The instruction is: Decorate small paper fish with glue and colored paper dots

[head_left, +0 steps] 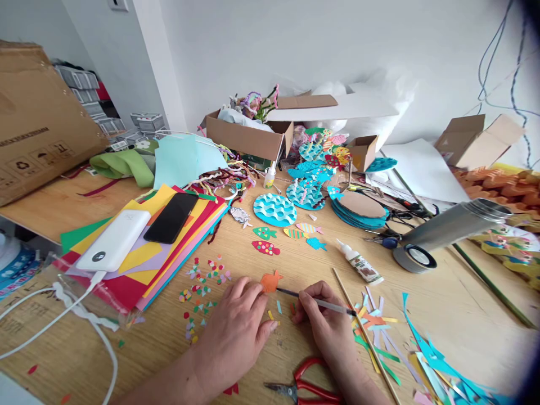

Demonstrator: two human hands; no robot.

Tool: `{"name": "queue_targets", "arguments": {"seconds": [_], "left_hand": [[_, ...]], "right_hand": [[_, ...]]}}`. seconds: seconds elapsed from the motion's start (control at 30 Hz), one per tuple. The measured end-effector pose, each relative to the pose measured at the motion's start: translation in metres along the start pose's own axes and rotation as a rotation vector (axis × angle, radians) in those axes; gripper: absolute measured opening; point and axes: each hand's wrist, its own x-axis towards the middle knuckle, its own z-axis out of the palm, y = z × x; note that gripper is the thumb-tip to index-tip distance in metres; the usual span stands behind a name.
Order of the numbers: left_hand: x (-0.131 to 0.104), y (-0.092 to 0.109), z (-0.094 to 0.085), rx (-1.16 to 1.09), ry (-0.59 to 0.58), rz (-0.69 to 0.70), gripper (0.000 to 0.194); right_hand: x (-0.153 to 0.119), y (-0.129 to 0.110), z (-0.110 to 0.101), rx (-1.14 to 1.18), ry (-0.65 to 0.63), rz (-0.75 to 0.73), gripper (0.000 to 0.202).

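Note:
My left hand [238, 323] lies on the table with its fingers extended and thumb apart. Its fingertips touch the left edge of an orange paper fish [269, 283]. My right hand [327, 318] is closed around a slim pen [333, 306], whose dark tip meets the fish's right side. Small paper strips [279, 306] lie between my hands. Red-handled scissors [310, 385] rest below my right hand, partly covered by that forearm. Paper confetti [202, 292] is scattered left of my left hand. Several decorated paper fish [265, 247] lie just beyond.
A glue bottle [360, 263] and a thin wooden stick [367, 337] lie to the right, near cut paper strips [382, 326]. A steel flask [455, 225] lies farther right. At left, a power bank [113, 239] and phone [171, 218] rest on coloured sheets [202, 236].

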Motion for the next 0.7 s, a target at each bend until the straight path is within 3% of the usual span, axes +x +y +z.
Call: {"name": "queue_targets", "arguments": {"seconds": [0.7], "left_hand": [[-0.0004, 0.0007, -0.0015, 0.006, 0.019, 0.010, 0.023]], "right_hand": [[-0.0004, -0.0031, 0.0005, -0.030, -0.016, 0.012, 0.031]]}}
